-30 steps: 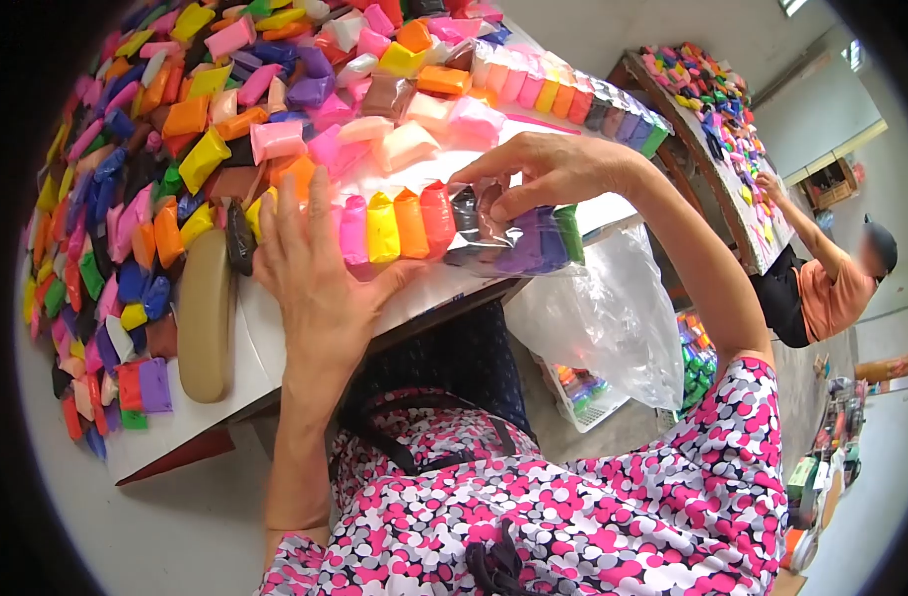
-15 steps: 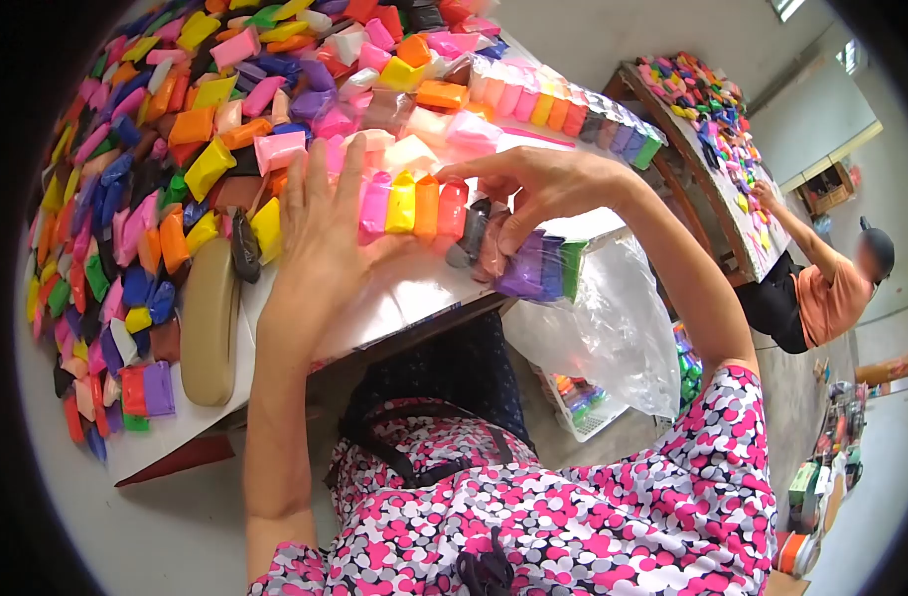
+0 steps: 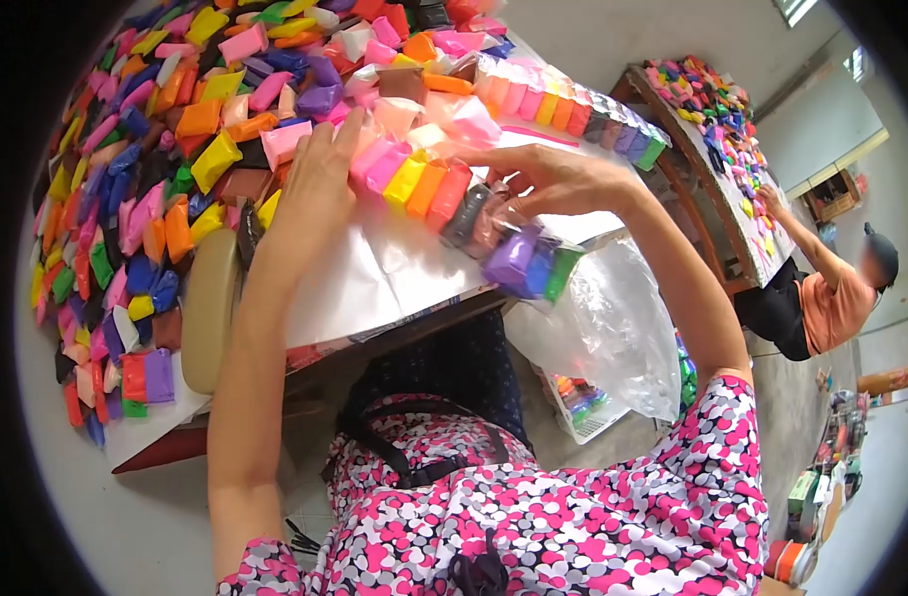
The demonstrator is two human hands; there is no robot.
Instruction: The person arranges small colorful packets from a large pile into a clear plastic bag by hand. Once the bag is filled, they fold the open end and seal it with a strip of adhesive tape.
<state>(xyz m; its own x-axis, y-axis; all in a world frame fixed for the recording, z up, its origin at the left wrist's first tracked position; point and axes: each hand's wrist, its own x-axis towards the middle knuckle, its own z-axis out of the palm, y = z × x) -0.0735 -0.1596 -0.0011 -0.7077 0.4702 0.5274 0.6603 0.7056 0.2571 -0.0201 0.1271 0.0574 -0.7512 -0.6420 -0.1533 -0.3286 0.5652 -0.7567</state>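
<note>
A row of small coloured packets (image 3: 427,189), like wrapped modelling clay, slants above the front of the white table (image 3: 349,288). It runs from pink through yellow, orange, red, black and brown to purple, blue and green, with clear film around the lower end. My right hand (image 3: 563,184) arches over the row from the right, thumb and fingers gripping it near the brown packet. At the row's pink end is my left hand (image 3: 320,179), its fingers stretched out; its thumb is hidden. Behind both hands lies another film-wrapped row of packets (image 3: 558,107).
Loose packets (image 3: 215,159) heap over the table's left and back. A tan oblong case (image 3: 211,313) lies by its front edge. Below right, a clear plastic bag (image 3: 613,318) hangs over a white basket (image 3: 593,425). A co-worker (image 3: 831,293) reaches to another packet-covered table (image 3: 687,149).
The row has tilted, its green end swinging down and slightly left. My left hand has shifted slightly, its thumb no longer showing under the row. My right hand stays near the brown packet.
</note>
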